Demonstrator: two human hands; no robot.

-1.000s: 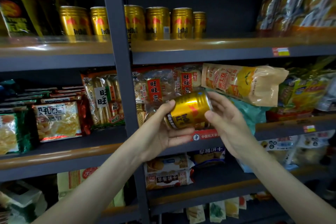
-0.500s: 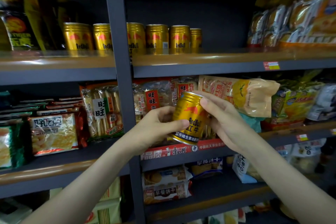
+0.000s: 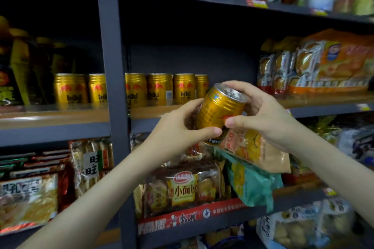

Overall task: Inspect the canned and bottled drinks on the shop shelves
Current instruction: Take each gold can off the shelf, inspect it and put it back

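1. One gold-coloured ribbed metal drink can (image 3: pixel 220 113) with a silver top is held in mid-air in front of the middle shelf. It is just right of the shelved row and tilted, with its top leaning to the right.
2. Left hand (image 3: pixel 178 129) grips the can's lower half. The thumb (image 3: pixel 210 130) is pressed across the front near the base, and the other fingers are curled round the back, mostly hidden.
3. Right hand (image 3: pixel 267 115) grips the upper half. Its curled fingers (image 3: pixel 232 87) hook over the silver rim and its thumb (image 3: pixel 236 122) is pressed to the side. The two thumb tips lie just beside each other.
4. Six matching gold cans (image 3: pixel 159 89) stand upright in a row on the wooden-topped grey shelf (image 3: pixel 60 117). Two are left of the dark grey upright post (image 3: pixel 113 66) and four are right of it.
5. Orange and clear bread packs (image 3: pixel 323 66) sit at the right end of the same shelf, well apart from the row.
6. Below the hands, a tan and yellow snack pouch (image 3: pixel 257 149) lies tilted on a teal bag (image 3: pixel 253 184). A clear bag of small buns (image 3: pixel 182 188) stands beside these, behind a red edge strip (image 3: pixel 192 218).
7. Clear rice cracker packs (image 3: pixel 91 163) stand on the lower shelf left of the post.
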